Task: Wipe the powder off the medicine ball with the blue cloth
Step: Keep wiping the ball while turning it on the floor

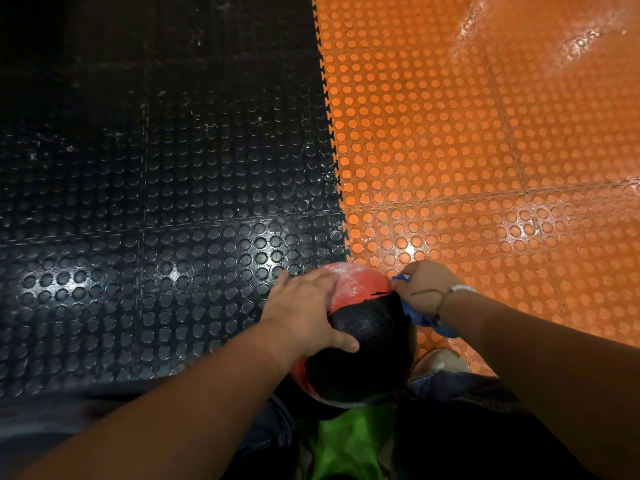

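Head view: the medicine ball (363,327) sat by my legs (467,410), my left hand (304,313) spread flat on it, my right hand (426,289) bunched round the blue cloth (420,318) at its right side. A hard swipe at the powder (349,278) might have rolled it free, I judged; my right fingertips were hidden.

This looks like a gym or fitness room: interlocking studded rubber mats cover the floor, black tiles (138,202) meeting orange tiles (485,168) at a toothed seam, beside a medicine ball (367,327) dusted with white powder (349,278).
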Motion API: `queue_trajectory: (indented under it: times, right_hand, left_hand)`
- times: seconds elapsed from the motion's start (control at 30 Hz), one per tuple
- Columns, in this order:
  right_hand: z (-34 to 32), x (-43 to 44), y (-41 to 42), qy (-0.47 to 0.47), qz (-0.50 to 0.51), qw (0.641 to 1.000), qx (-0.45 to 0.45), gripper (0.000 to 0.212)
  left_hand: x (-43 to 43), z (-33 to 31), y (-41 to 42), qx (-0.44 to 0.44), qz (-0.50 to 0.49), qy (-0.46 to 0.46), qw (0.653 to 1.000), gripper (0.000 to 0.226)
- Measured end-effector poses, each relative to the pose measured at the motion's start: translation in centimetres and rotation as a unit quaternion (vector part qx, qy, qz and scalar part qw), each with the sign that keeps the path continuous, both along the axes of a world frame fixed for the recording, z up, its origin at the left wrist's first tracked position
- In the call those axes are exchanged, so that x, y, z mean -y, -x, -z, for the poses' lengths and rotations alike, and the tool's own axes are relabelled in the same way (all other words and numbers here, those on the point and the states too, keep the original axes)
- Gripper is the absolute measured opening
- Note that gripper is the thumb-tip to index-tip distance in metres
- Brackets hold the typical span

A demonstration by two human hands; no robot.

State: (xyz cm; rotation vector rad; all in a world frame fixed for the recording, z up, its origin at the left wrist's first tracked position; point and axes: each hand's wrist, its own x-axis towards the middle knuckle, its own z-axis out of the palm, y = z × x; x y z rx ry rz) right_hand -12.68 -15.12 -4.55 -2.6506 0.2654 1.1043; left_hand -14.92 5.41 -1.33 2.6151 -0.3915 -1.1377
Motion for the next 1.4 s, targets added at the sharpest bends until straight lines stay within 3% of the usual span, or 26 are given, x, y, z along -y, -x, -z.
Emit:
queue_trajectory:
  times: [0.07, 0.13, 0.2, 0.27, 0.37, 0.43, 0.5, 0.67, 0.77, 0.87, 0.93, 1.03, 1.17, 1.27, 1.4]
  right_hand:
    - [-1.0, -0.6, -0.1, 0.007, -0.007, 1.0, 0.004, 0.026]
    - [-2.6, -2.3, 0.2, 0.023, -0.094, 0.994, 0.05, 0.025]
    - [-4.1, -4.7, 1.4, -0.01, -0.22, 0.968, 0.12, 0.028]
    - [-4.6, -6.3, 2.8, -0.048, -0.273, 0.945, 0.17, 0.031]
    - [-3.5, -4.9, 2.2, -0.083, -0.169, 0.967, 0.173, 0.028]
    - [-3.1, -3.2, 1.0, -0.062, -0.058, 0.988, 0.131, 0.025]
    - [-3.0, -2.4, 0.6, -0.024, -0.019, 0.993, 0.112, 0.025]
    - [-3.6, -4.6, 2.0, -0.077, -0.177, 0.971, 0.142, 0.026]
    - [-3.2, -3.4, 1.2, -0.125, -0.101, 0.979, 0.124, 0.019]
    - [-3.2, -2.8, 0.6, -0.089, -0.018, 0.989, 0.121, 0.028]
    - [-3.5, -3.9, 0.7, -0.071, -0.035, 0.99, 0.116, 0.04]
    - [-3.4, -4.9, 1.5, -0.082, -0.118, 0.984, 0.103, 0.032]
    - [-3.0, -3.1, 0.5, -0.053, -0.035, 0.994, 0.085, 0.017]
    - [-2.8, -3.1, 0.3, -0.004, -0.06, 0.992, 0.108, 0.021]
    - [-3.1, -3.9, 1.4, -0.063, -0.138, 0.983, 0.108, 0.024]
  left_hand:
    - [0.1, 0.2, -0.1, 0.004, -0.014, 0.008, 1.0, 0.113]
    - [0.2, 0.4, -0.3, 0.015, -0.023, 0.014, 1.0, 0.113]
    - [0.4, 0.8, -0.3, 0.03, -0.028, 0.019, 0.999, 0.112]
    - [0.6, 1.0, -0.1, 0.044, -0.035, 0.031, 0.998, 0.108]
    - [0.5, 1.0, 0.0, 0.044, -0.027, 0.025, 0.998, 0.112]
    - [0.4, 1.0, 0.0, 0.042, -0.024, 0.02, 0.999, 0.112]
    - [0.7, 1.0, 0.1, 0.037, -0.022, 0.02, 0.999, 0.113]
    - [0.5, 1.0, 0.0, 0.051, -0.017, 0.016, 0.998, 0.114]
    - [0.2, 0.8, 0.0, 0.036, -0.017, 0.016, 0.999, 0.112]
    - [0.7, 0.6, 0.1, 0.043, -0.023, 0.023, 0.999, 0.11]
    - [1.0, 0.7, 0.0, 0.046, -0.026, 0.023, 0.998, 0.109]
    - [0.9, 0.8, 0.1, 0.052, -0.014, 0.016, 0.998, 0.113]
    - [1.2, 0.3, 0.3, 0.042, -0.011, 0.023, 0.999, 0.109]
    - [1.7, 0.4, 0.1, 0.052, -0.016, 0.026, 0.998, 0.108]
    - [1.9, 0.6, -0.1, 0.059, -0.021, 0.027, 0.998, 0.105]
